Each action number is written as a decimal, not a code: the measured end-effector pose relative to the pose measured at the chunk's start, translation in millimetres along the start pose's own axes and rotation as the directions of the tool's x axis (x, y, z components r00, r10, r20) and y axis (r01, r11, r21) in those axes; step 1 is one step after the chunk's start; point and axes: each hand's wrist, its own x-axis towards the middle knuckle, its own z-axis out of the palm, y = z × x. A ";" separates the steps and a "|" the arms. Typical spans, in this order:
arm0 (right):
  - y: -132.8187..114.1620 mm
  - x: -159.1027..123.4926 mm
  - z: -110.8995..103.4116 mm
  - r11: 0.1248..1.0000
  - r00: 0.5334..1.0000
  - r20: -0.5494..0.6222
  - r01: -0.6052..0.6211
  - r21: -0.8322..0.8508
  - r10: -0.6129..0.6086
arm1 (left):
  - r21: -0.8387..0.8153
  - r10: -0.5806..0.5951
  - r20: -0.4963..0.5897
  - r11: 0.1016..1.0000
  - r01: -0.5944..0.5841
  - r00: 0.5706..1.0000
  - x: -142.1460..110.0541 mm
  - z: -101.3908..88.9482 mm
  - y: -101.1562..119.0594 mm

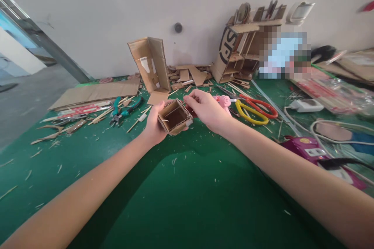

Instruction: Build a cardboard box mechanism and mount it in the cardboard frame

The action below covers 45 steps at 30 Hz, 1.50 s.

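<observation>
A small open-topped cardboard box is held above the green table, its opening facing up toward me. Around its left side wraps my left hand, thumb at the upper edge. My right hand is closed in a pinch at the box's upper right corner; what lies between its fingertips, perhaps something small and dark, is too hidden to name. A whitish bit sticks to the box's lower right corner. Just beyond my right hand lies a pink glue gun, partly covered by that hand.
Scissors with yellow and red handles lie right of my hands, teal-handled pliers to the left. Behind stand a folded cardboard piece and a cardboard shelf. A purple power strip with cables sits at right. Wood slivers litter the green table.
</observation>
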 end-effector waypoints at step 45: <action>15.8 -42.0 -13.3 0.928 0.997 0.069 0.060 -0.368 -0.037 | 0.160 -0.104 0.266 0.985 0.063 0.958 7.1 -27.8 32.2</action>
